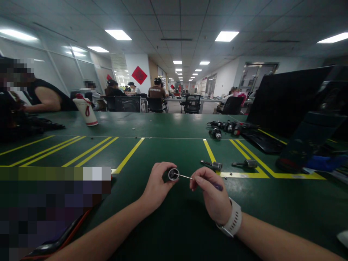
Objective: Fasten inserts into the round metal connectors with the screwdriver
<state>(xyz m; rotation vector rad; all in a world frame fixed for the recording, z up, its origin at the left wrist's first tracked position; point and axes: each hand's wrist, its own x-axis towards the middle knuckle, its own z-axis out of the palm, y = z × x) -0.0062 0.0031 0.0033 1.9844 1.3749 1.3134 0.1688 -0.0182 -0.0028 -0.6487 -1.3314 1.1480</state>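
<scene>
My left hand [159,181] is closed around a small metal cylinder [173,174], its round open end turned toward me. In my right hand [210,190] is a screwdriver [185,176] with a thin shaft and a dark purplish handle, mostly covered by my fingers. The shaft's tip reaches the opening of the cylinder; how deep it goes I cannot tell. Beyond my right hand lie two metal parts with thin shafts, one nearer [216,165] and one further right [249,164]. Tiny dark pieces [231,174] lie close to them on the green table.
Yellow tape lines [130,154] mark the green table [168,125]. A cluster of dark metal parts [216,132] lies at the back right, beside a black laptop [288,105] and a dark bottle [307,141]. A white cup [86,111] stands back left, near a seated person [49,94].
</scene>
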